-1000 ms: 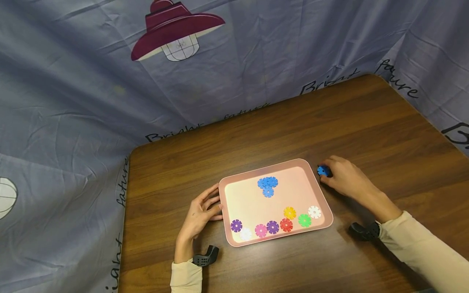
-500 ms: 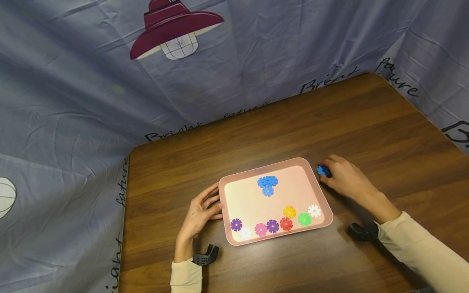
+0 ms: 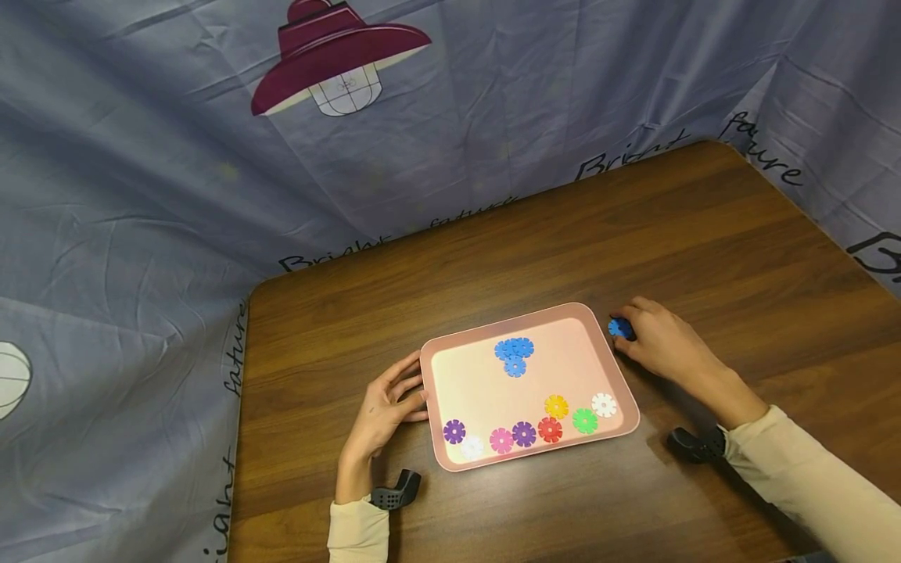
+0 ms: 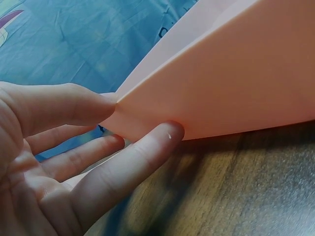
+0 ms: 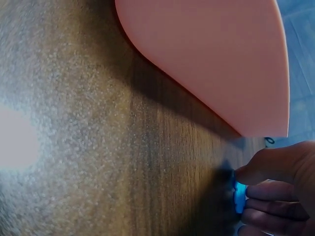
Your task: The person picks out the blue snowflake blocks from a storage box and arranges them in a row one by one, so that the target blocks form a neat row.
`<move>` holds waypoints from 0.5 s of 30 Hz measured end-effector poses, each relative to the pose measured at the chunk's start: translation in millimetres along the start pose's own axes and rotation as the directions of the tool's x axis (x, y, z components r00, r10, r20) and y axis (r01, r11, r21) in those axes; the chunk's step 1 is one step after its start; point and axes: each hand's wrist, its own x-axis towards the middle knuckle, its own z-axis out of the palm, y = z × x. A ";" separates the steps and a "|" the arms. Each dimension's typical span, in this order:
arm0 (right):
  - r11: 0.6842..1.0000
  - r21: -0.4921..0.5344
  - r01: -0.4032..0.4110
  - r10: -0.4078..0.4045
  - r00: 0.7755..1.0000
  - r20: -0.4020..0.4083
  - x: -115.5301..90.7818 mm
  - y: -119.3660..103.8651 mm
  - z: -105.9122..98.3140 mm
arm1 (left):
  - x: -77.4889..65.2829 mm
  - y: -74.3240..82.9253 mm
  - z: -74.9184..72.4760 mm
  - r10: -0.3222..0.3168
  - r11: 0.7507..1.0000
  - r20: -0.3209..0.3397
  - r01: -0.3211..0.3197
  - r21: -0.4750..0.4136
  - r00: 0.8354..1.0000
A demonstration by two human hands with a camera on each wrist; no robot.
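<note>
A pink tray (image 3: 486, 407) lies on the table, holding notched plastic snowflake discs. My left hand (image 3: 383, 410) is at its left end. In the left wrist view, fairly straight fingertips (image 4: 167, 132) touch the tray's outer wall. Beyond the tray's right end, my right hand (image 3: 658, 336) pinches a blue snowflake disc (image 3: 618, 328) between thumb and fingers, low over the wood. The right wrist view shows this blue disc edge-on, partly hidden by the hand. Several blue discs (image 3: 515, 366) overlap in a cluster toward the tray's far side.
Along the tray's near side lie a yellow disc (image 3: 556, 407), a red disc (image 3: 550, 429), a green disc (image 3: 584, 421), a pink disc (image 3: 501, 440), plus purple and white ones. The wooden table (image 3: 338, 305) ends at a blue-grey curtain (image 3: 493, 117) behind and on both sides.
</note>
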 end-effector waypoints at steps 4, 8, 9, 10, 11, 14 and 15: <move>1.000 0.004 0.001 -0.001 1.000 0.006 0.3 -0.1 -0.4 | 0.1 0.2 0.4 -0.004 1.000 -0.002 0.004 0.001 1.000; 1.000 0.004 -0.003 0.003 1.000 0.015 0.1 -0.1 -1.4 | 0.2 0.2 0.4 -0.002 1.000 0.001 0.002 0.003 1.000; 1.000 0.003 -0.003 0.003 1.000 0.019 0.1 -0.2 -1.9 | 0.4 0.2 0.4 -0.001 1.000 0.002 0.001 0.005 1.000; 1.000 0.001 -0.003 0.003 1.000 0.023 0.0 -0.3 -2.4 | 0.5 0.1 0.4 -0.001 1.000 0.002 0.001 0.004 1.000; 1.000 -0.001 -0.003 0.003 1.000 0.027 -0.1 -0.3 -2.8 | 0.6 0.0 0.3 0.000 1.000 0.004 0.000 0.005 1.000; 1.000 -0.004 -0.003 0.003 0.999 0.038 0.1 -0.6 -4.0 | 0.6 0.0 0.1 0.002 1.000 0.005 -0.002 0.010 1.000; 1.000 -0.003 -0.004 0.004 0.999 0.041 0.3 -0.6 -4.1 | 0.4 0.1 -0.1 0.001 1.000 0.005 -0.001 0.010 1.000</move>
